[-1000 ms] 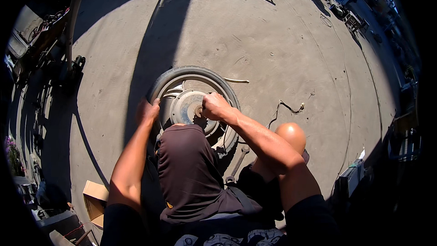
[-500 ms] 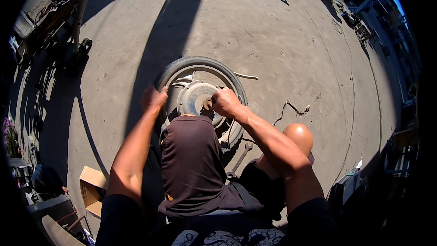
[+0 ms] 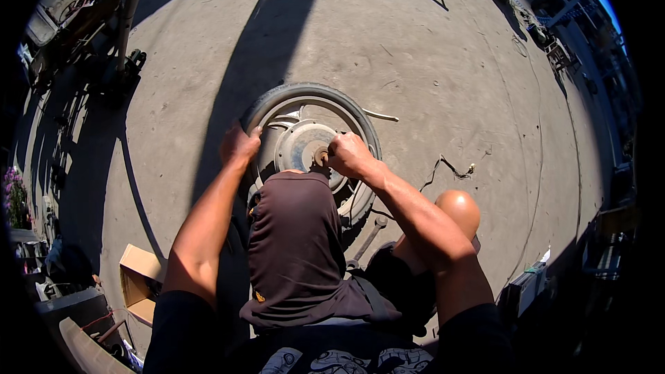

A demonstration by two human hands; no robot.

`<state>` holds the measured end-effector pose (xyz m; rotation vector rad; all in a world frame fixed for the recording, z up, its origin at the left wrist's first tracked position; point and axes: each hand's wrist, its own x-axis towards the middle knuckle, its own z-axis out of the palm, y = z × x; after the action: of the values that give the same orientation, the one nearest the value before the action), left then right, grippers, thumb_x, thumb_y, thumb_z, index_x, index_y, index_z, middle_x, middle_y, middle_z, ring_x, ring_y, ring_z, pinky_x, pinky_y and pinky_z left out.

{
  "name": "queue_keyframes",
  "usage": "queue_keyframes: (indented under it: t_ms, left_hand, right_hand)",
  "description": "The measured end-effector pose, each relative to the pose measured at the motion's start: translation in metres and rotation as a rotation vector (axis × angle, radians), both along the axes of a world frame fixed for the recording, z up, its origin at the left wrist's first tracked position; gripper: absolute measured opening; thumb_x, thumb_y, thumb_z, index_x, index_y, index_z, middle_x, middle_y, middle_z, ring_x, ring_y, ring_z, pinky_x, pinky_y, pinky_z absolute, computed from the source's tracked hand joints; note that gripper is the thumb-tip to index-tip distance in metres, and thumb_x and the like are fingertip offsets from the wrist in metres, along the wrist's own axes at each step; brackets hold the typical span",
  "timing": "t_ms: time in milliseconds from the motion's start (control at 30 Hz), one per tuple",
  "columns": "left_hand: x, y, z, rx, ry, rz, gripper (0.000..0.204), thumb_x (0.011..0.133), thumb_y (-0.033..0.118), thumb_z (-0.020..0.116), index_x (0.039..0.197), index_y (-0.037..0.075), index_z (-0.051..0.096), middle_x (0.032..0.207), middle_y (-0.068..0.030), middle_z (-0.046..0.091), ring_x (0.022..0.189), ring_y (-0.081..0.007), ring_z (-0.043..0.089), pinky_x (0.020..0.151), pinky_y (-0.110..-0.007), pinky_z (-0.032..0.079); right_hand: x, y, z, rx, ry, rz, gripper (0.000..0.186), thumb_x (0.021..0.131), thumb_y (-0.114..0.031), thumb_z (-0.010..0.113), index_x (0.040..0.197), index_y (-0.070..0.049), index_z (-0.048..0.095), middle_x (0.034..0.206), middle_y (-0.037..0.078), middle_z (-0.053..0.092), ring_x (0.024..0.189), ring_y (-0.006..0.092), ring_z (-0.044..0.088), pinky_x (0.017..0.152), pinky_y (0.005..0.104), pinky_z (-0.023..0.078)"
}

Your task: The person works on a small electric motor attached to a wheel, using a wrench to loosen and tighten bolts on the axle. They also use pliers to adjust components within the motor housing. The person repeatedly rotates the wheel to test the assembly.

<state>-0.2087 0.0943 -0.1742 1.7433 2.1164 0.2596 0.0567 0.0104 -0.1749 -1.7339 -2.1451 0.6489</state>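
A motor-hub wheel with a dark tyre and pale spokes is in front of me, its near part hidden by my thigh. My left hand is closed around the wheel's left rim and tyre, thumb on the inner side. At the round metal hub, my right hand is closed beside the rusty centre piece around the axle. Its fingertips touch that area; anything between them is too small to make out. A spanner lies on the ground right of my thigh.
A cable with a connector lies on the concrete right of the wheel. Beyond the tyre's right side is a pale strip. An open cardboard box stands at the lower left. A loaded cart is at the far left.
The whole view has shifted slightly, moving the scene a little to the right. Both hands keep nearly the same places on the wheel.
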Motion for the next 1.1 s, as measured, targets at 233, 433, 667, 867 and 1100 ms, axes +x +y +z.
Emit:
queue_keyframes:
  t_ms: [233,433,667,867,1100]
  left_hand:
    - [-0.001,0.003,-0.009,0.028,0.020,0.007,0.063,0.085,0.048,0.065,0.124,0.000,0.052,0.117,-0.0274,0.063,0.109,-0.0423,0.062,0.091,-0.049,0.051]
    - [0.003,0.003,-0.005,0.000,0.025,-0.001,0.062,0.085,0.048,0.065,0.124,0.000,0.053,0.116,-0.0275,0.063,0.109,-0.0419,0.062,0.090,-0.049,0.051]
    - [0.002,0.002,-0.001,-0.006,0.023,0.016,0.062,0.085,0.048,0.065,0.123,0.001,0.053,0.116,-0.0277,0.063,0.108,-0.0424,0.063,0.090,-0.049,0.052]
    - [0.001,0.002,-0.001,-0.015,0.008,0.011,0.063,0.085,0.047,0.065,0.125,-0.001,0.052,0.116,-0.0281,0.064,0.108,-0.0429,0.063,0.091,-0.049,0.052]
    - [0.001,0.002,-0.003,0.020,0.008,0.018,0.063,0.086,0.047,0.065,0.125,-0.001,0.052,0.116,-0.0281,0.063,0.109,-0.0424,0.062,0.092,-0.049,0.051]
  right_hand:
    - [0.000,-0.001,-0.007,0.030,0.000,-0.008,0.020,0.068,-0.014,0.072,0.071,0.004,0.066,0.070,0.026,0.061,0.070,0.0437,0.063,0.063,0.0470,0.050]
    - [0.007,-0.004,-0.006,0.038,0.009,0.011,0.020,0.068,-0.015,0.072,0.073,0.004,0.067,0.071,0.027,0.061,0.072,0.0434,0.064,0.065,0.0475,0.051]
    - [-0.005,-0.004,-0.008,0.101,-0.140,-0.064,0.021,0.066,-0.017,0.073,0.073,0.002,0.070,0.071,0.026,0.063,0.071,0.0406,0.066,0.067,0.0449,0.053]
    - [-0.003,-0.003,-0.012,0.082,-0.107,-0.039,0.019,0.066,-0.017,0.073,0.074,0.001,0.071,0.070,0.025,0.063,0.070,0.0397,0.066,0.066,0.0437,0.054]
    - [-0.001,0.000,-0.007,0.095,-0.083,-0.029,0.016,0.068,-0.015,0.071,0.072,0.001,0.071,0.070,0.024,0.063,0.068,0.0398,0.066,0.065,0.0434,0.054]
